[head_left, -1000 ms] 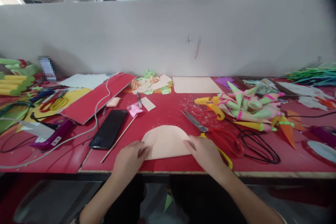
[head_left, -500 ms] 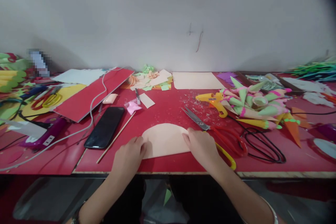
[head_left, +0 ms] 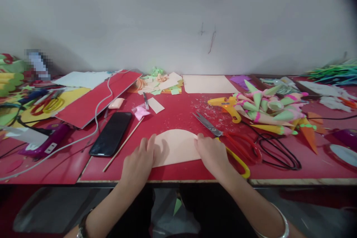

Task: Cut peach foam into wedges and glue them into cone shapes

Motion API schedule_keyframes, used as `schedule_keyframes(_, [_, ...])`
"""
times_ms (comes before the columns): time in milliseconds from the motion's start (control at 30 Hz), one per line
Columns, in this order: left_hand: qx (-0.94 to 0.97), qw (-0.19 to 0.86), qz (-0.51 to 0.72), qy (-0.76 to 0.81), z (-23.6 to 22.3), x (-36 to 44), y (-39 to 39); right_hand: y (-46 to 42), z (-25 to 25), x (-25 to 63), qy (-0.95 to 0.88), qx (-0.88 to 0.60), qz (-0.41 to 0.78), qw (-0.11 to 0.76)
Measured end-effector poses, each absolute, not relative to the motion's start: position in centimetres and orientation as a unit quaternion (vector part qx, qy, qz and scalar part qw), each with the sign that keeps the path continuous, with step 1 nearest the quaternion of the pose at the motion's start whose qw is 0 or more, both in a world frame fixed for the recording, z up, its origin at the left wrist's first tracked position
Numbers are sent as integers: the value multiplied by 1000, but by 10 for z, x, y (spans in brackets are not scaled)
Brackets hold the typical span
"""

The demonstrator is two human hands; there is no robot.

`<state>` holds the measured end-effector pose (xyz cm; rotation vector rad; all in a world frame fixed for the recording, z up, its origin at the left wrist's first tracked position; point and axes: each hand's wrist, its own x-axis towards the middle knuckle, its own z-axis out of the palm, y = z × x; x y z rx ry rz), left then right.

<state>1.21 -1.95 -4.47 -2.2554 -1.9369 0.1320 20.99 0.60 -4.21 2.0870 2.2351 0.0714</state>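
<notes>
A pale peach half-round sheet (head_left: 177, 148), paper or thin foam, lies near the table's front edge with its curved side away from me. My left hand (head_left: 139, 160) grips its left end, the thumb hidden and the fingers bent over the edge. At the opposite end, my right hand (head_left: 212, 153) pinches the sheet between thumb and fingers. Red-handled scissors (head_left: 223, 132) lie partly open just beyond my right hand. Below them, a yellow scissor handle (head_left: 240, 163) pokes out beside my right wrist. A thin wooden stick (head_left: 122, 145) rests to the left of my left hand.
A black phone (head_left: 111, 134) lies at left, near a white cable (head_left: 96, 119) and a red board (head_left: 100, 98). Toward the right are a yellow glue gun (head_left: 225, 105), paper cones (head_left: 273, 106) and a coiled black cord (head_left: 279, 152). Paper scraps (head_left: 164, 83) lie at the back.
The fingers of my left hand have shifted up and slightly right along the sheet's left end, casting a shadow on it. My right hand keeps its hold; the view has tilted slightly.
</notes>
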Motion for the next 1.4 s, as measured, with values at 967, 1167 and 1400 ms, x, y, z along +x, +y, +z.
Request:
schedule_keyframes(967, [-940,20,128,-317,-35,-78,-33,-36,-47,177,937,339,7,-88])
schedule_keyframes(1167, [-941,10,134,-311,-35,-81,-31,-45,-49,184,929,359,-45,-74])
schedule_keyframes(1400, [-945,-24,127,-299,-29,-85,-29,-40,-37,233,900,431,-39,-41])
